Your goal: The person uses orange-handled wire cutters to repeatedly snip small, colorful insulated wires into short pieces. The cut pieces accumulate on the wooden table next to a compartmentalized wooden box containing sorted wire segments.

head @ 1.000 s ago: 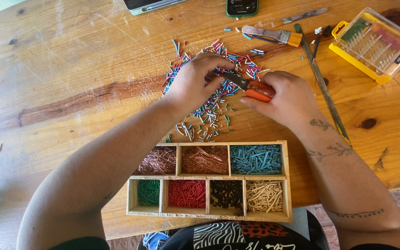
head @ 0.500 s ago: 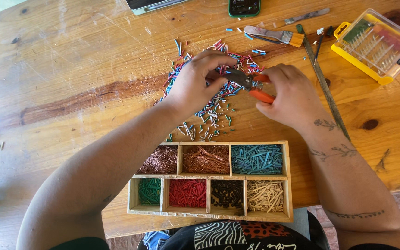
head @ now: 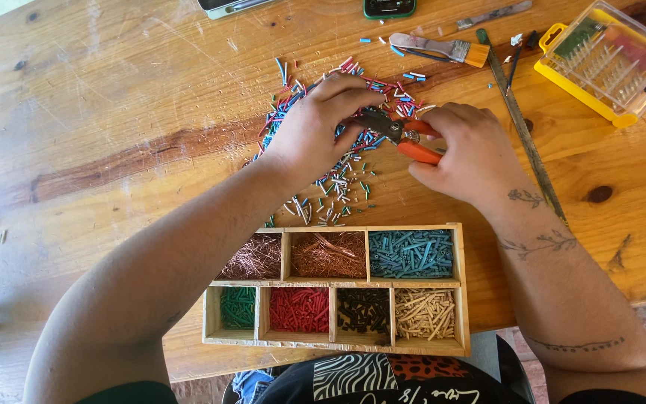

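gripping orange-handled metal pliers (head: 407,136) above short, multicoloured wire bits (head: 338,183)

Things lying around on the wooden table (head: 99,112)

Near the front edge stands a wooden sorting tray (head: 460,288) with seven compartments: copper strands in two of the back ones, teal pieces in the third, and in the front row green, red, black and cream pieces. At the far right corner lies a yellow case (head: 605,60) with a clear lid, with small tool bits inside. Just left of it a long thin metal file (head: 521,123) lies diagonally, and a small brush (head: 443,49) with a light handle lies beyond it. Two flat devices (head: 389,7) sit at the far edge, partly cut off.
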